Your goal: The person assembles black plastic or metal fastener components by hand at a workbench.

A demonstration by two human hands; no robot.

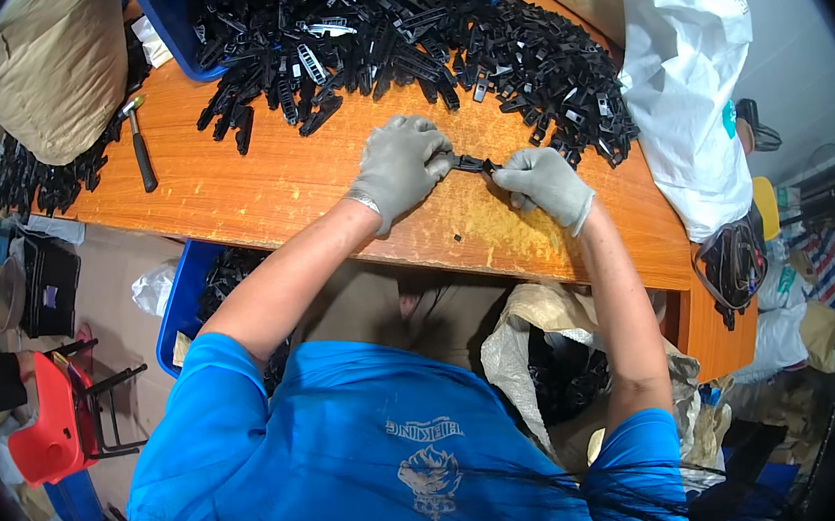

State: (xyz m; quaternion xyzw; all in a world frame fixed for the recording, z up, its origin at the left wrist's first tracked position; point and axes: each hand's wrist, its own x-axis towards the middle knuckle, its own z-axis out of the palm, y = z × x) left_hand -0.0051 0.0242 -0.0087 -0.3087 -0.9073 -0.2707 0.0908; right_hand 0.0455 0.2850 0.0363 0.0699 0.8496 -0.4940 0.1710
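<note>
- The left hand (398,167), in a grey glove, is curled closed around one end of a slim black part (470,164), knuckles up, just above the worktop (259,180).
- Across from it, the right hand (545,186), gloved the same, pinches at the other end between thumb and bent fingers; from where I stand I can't tell whether that end is one piece with the rest or a second bit meeting it.
- So the part sits in the short gap between the two hands, roughly level, its ends hidden by the gloves.
- It looks like moulded plastic: light, I'd judge, stiff along its length, rather slick, and likely to snap at its thin places if bent hard.
- The ends seem the best hold, a firm pinch close to the middle, without twisting; the gloves should help against slipping.
- Beyond the left hand, a heap of long black pieces (318,64) spills from a blue bin (170,33); beyond the right hand lies a heap of smaller black pieces (561,76).
- Well left of the left hand lies a hammer (142,151); nearer the body than both hands is a dark crumb (458,238).
</note>
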